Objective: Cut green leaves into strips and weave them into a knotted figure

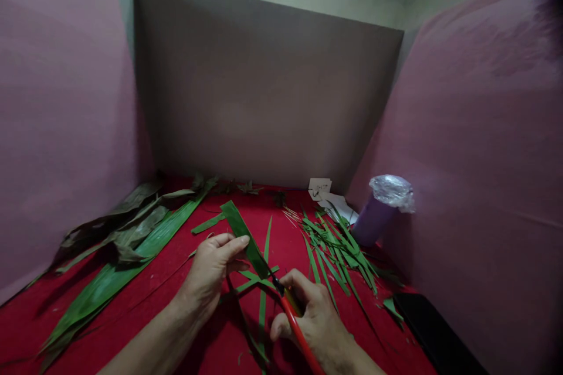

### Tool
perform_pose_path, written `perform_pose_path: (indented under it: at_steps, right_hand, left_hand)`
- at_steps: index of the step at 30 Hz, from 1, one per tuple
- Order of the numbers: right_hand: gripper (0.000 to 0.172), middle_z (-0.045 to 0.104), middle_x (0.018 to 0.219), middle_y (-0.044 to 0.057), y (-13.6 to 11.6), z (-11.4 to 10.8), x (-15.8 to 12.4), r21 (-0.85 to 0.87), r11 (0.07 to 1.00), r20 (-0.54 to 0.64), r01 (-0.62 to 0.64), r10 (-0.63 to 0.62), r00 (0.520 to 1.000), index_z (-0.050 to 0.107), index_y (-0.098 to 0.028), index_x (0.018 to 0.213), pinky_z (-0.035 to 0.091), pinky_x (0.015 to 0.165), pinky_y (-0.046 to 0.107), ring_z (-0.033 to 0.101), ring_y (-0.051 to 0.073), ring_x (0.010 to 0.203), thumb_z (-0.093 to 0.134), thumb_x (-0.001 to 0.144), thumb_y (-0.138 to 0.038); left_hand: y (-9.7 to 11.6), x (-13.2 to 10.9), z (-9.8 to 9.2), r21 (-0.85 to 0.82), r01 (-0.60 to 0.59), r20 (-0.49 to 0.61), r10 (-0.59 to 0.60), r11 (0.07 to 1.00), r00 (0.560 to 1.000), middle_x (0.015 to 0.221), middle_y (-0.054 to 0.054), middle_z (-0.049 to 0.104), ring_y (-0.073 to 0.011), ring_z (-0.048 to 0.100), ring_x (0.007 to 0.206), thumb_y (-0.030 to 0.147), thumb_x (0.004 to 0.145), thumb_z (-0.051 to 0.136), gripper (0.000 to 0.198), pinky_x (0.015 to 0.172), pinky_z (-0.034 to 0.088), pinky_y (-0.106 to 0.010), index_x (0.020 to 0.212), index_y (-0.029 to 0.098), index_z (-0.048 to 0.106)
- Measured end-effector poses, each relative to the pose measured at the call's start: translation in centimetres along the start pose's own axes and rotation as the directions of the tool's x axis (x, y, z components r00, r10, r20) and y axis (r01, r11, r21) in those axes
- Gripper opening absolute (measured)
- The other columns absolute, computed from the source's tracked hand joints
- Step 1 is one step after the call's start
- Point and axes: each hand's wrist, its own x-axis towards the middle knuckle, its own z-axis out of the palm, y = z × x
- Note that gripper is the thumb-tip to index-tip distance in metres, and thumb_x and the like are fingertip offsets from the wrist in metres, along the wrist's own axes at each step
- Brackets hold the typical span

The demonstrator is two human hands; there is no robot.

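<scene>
My left hand [215,261] pinches a flat green leaf strip [240,222] between thumb and fingers, holding it tilted above the red cloth. Red-handled pruning shears [294,319] are in my right hand [314,310], their dark blades at the strip's lower end. Whether the blades are closed on the leaf I cannot tell. Below the hands, narrow green strips [263,304] lie crossed on the cloth. A short leaf piece [208,223] rests beyond my left hand.
Long green leaves [118,275] and dry brownish ones [132,240] lie along the left. Several cut strips [338,246] are heaped at right, near thin sticks [290,215], white papers [338,206] and a purple plastic-topped container [373,217]. A black flat object [433,328] lies front right. Walls surround the red cloth [176,275].
</scene>
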Motion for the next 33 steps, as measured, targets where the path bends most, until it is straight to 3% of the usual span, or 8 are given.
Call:
perform_pose_path:
  at_steps: [12, 22, 33]
  right_hand:
    - [0.027, 0.025, 0.041, -0.013, 0.70, 0.03, 0.01, 0.027, 0.999, -0.034, 0.042, -0.041, 0.999, 0.051, -0.018, 0.066, 0.014, 0.040, 0.020, 0.019, 0.006, 0.045, 0.072, 0.051, -0.008]
    - [0.022, 0.042, 0.039, -0.012, -0.07, -0.09, 0.01, 0.098, 0.995, 0.010, 0.018, -0.019, 1.000, 0.049, -0.019, 0.063, 0.017, 0.039, 0.019, 0.023, 0.007, 0.043, 0.063, 0.058, -0.004]
    - [0.026, 0.031, 0.046, -0.012, 0.37, -0.38, -0.39, -0.017, 0.999, 0.045, 0.033, -0.032, 0.998, 0.050, -0.021, 0.074, 0.017, 0.043, 0.020, 0.023, 0.008, 0.048, 0.064, 0.057, -0.007]
  left_hand:
    - [-0.59, 0.20, -0.04, -0.025, 0.002, 0.013, -0.001, 1.000, 1.000, 0.060, -0.003, 0.066, -0.0136, 0.060, 0.055, 0.027, 0.065, 0.069, 0.017, 0.053, 0.048, -0.024, 0.064, 0.012, 0.061]
    - [-0.38, 0.01, 0.03, -0.021, 0.006, 0.003, -0.006, 1.000, 1.000, 0.055, -0.002, 0.062, -0.0127, 0.058, 0.052, 0.028, 0.063, 0.070, 0.019, 0.053, 0.048, -0.025, 0.060, 0.012, 0.061]
    - [-0.26, -0.02, 0.06, 0.021, 0.010, 0.000, -0.010, 1.000, 1.000, 0.058, -0.003, 0.064, -0.0126, 0.057, 0.052, 0.027, 0.063, 0.069, 0.018, 0.053, 0.047, -0.024, 0.059, 0.012, 0.061]
